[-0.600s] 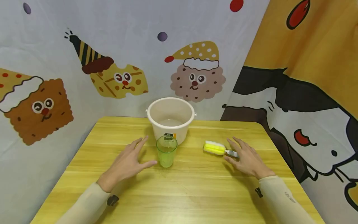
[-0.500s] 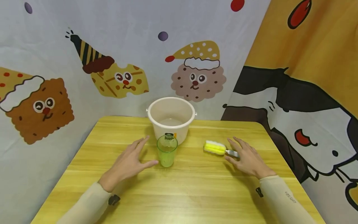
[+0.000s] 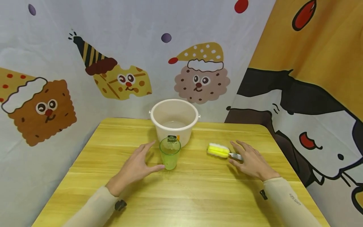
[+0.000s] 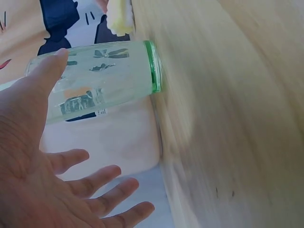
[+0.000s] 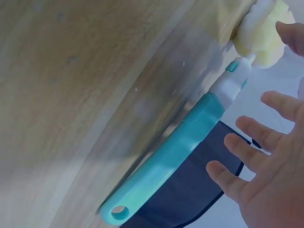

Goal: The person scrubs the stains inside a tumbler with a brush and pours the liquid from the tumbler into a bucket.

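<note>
My left fingers (image 4: 95, 184) are spread, holding nothing, and the green cup (image 3: 170, 157) stands upright on the bench (image 3: 195, 195) just right of them. Right fingers (image 5: 259, 133) are empty too, by the sideways brush (image 3: 218, 150).

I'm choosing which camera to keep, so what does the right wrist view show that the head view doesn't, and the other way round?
Only the right wrist view shows the teal brush handle, down to its holed end. Only the head view shows the left hand and the green cup. Both show the right hand, the yellow and white sponge head and the wooden table.
</note>
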